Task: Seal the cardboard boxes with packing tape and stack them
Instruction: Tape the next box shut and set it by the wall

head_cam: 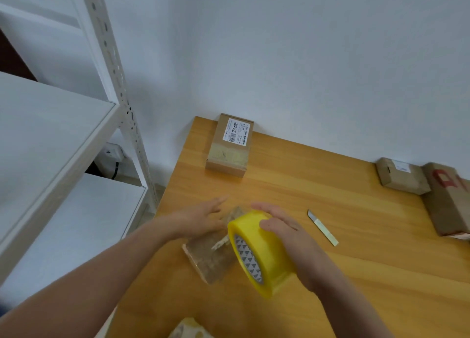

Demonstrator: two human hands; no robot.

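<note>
The left hand [201, 216] is pressing down on a flat cardboard box [208, 256] near the left edge of the wooden table [356, 261], with its fingers lying straight and slightly spread across the box's far end. A strip of tape is showing on the box top. Just right of this box, and overlapping its right edge, the right hand [287, 232] is holding a yellow tape roll [264, 256] on edge, its fingers curving over the outer rim; the thumb is hidden behind the roll.

Beyond the flat box, a labelled cardboard box [230, 146] is sitting well apart at the table's far edge, against the wall. Bare tabletop is lying between the two. To the right of the flat box, past the roll, a slim blade [323, 227] is lying on the wood with open surface around it. Farther right, two more boxes are sitting together at the frame's edge: a small brown one [400, 176] and a larger one with red print [447, 202]. Left of the flat box, past the table edge, a white metal shelf unit [50, 139] is standing close. Nearer than the flat box, part of a pale roll [189, 328] is showing at the bottom of the frame.
</note>
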